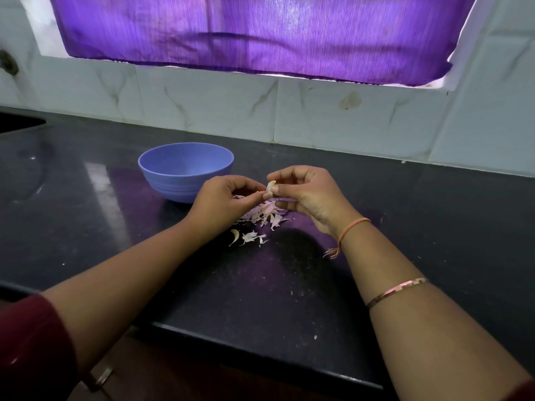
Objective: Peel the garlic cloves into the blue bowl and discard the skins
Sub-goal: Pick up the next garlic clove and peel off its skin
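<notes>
Nearest me a pale, curved loose clove lies on the dark countertop beside a heap of papery pinkish skins. Above the heap, my left hand and right hand both pinch a partly skinned garlic clove between their fingertips. The blue bowl stands just beyond my left hand.

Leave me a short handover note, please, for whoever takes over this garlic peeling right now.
Hands: left hand and right hand pinch one garlic clove between them, above the pile of skins.
Things: blue bowl stands behind the left hand; the pile lies on the counter, with one loose clove beside it.
Done: many skins are off; the bowl's bottom is hidden.
Left: finish this clove, handle the loose one, put both in the bowl, discard the skins.
</notes>
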Demonstrator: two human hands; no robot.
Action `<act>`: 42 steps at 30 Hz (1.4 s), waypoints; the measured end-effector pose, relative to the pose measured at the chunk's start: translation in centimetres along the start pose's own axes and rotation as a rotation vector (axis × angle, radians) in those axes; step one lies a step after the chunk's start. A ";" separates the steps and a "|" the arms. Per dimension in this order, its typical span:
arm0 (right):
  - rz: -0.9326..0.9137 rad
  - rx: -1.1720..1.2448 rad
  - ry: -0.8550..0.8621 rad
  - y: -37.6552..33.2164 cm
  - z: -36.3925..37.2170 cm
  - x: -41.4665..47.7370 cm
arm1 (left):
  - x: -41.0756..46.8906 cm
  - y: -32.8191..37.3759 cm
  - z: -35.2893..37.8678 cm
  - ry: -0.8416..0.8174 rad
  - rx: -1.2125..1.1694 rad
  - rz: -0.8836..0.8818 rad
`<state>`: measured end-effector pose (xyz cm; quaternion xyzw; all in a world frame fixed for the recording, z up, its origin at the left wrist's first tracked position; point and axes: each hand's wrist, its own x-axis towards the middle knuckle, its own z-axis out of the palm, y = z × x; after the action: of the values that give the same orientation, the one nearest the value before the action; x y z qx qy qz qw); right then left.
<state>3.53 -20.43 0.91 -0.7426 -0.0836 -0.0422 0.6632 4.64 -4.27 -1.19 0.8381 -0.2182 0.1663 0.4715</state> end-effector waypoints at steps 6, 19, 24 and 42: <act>-0.008 0.034 -0.029 0.0 0.3 -0.1 | 0.0 -0.1 0.0 0.008 -0.024 -0.017; 0.044 0.102 0.016 -0.6 0.0 -0.3 | 0.3 -0.8 0.0 0.061 -0.007 -0.086; 0.064 -0.047 0.075 -0.2 -0.7 0.1 | 0.3 -0.6 0.1 0.052 0.009 -0.082; -0.097 -1.304 -0.070 -0.1 0.0 0.7 | 0.2 -0.5 0.1 0.068 0.034 -0.063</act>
<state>4.23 -20.37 1.10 -0.9887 -0.0959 -0.0901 0.0714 5.06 -4.15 -1.51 0.8464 -0.1728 0.1834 0.4692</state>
